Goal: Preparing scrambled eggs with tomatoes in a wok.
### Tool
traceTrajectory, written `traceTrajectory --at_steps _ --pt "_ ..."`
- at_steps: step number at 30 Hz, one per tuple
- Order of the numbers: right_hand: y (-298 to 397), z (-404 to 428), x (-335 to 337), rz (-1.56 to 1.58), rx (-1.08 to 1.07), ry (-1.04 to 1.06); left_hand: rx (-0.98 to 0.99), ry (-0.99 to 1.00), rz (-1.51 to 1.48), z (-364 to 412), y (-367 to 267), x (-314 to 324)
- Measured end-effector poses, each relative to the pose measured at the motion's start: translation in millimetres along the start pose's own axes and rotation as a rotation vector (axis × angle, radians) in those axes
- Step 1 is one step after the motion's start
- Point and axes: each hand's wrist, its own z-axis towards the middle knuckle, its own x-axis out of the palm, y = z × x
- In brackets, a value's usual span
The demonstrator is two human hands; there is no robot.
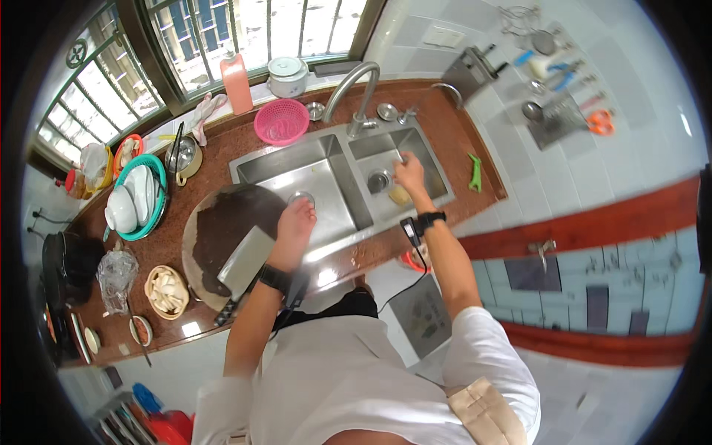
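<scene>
My left hand [296, 225] is blurred above the near left side of the large steel basin [345, 189], with its fingers close to the round drain [302, 197]. I cannot tell whether it holds anything. Over the smaller basin [434, 161] is my right hand [410, 177], fingers curled. A small greyish spot shows at its fingertips, too unclear to name. Below that hand lie a yellowish lump [399, 194], perhaps a sponge, and a drain strainer [379, 181]. A cleaver [247, 261] rests on the round chopping board [239, 217], beside my left forearm.
The steel faucet [359, 105] arches behind the basins. A pink basket [282, 121] stands behind the large basin, and a green peeler [475, 173] lies at right. On the left are a teal basket of dishes [142, 197], a pot [186, 158] and a bowl of pale pieces [167, 292].
</scene>
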Motion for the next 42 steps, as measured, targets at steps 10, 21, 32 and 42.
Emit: traceTrajectory --at_steps 10,21,32,42 --pt "-78.2 242.2 60.6 -0.247 -0.458 0.392 0.142 -0.227 0.097 138.9 -9.6 102.2" --pt "-27.8 186.8 30.7 -0.376 -0.397 0.064 0.39 -0.296 0.092 186.7 -19.1 130.7" --pt "51.5 90.2 121.6 0.267 0.16 1.196 0.777 -0.756 0.87 157.2 -9.7 110.7" --pt "-31.7 136.8 200.2 -0.117 -1.082 0.608 0.677 -0.82 1.112 77.7 59.4 55.4"
